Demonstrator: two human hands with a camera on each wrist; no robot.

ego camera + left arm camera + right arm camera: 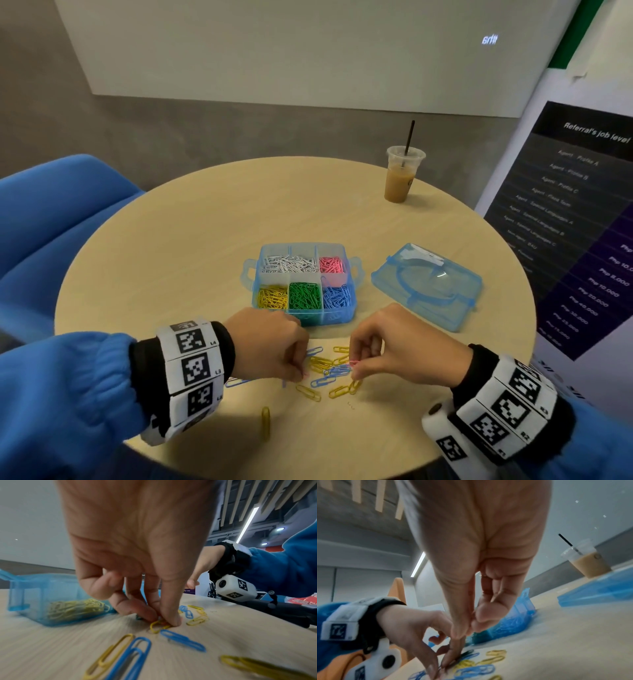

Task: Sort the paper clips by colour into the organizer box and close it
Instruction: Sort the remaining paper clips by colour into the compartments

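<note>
The blue organizer box (342, 313) stands open mid-table, holding white, pink, yellow, green and blue clips in separate compartments. Its lid (426, 284) lies flat to the right. Loose yellow and blue paper clips (329, 371) lie scattered in front of the box between my hands. My left hand (298, 375) reaches down onto the pile, thumb and forefinger pinching a clip on the table (163, 622) with a reddish tint; a yellow clip (155, 628) lies right under them. My right hand (354, 365) pinches a pink clip (352, 362) just above the pile, thumb and forefinger pressed together (470, 628).
An iced coffee cup (399, 178) with a straw stands at the table's far right. One yellow clip (265, 423) lies alone near the front edge. A blue chair (51, 219) is at the left, a printed banner (579, 219) at the right.
</note>
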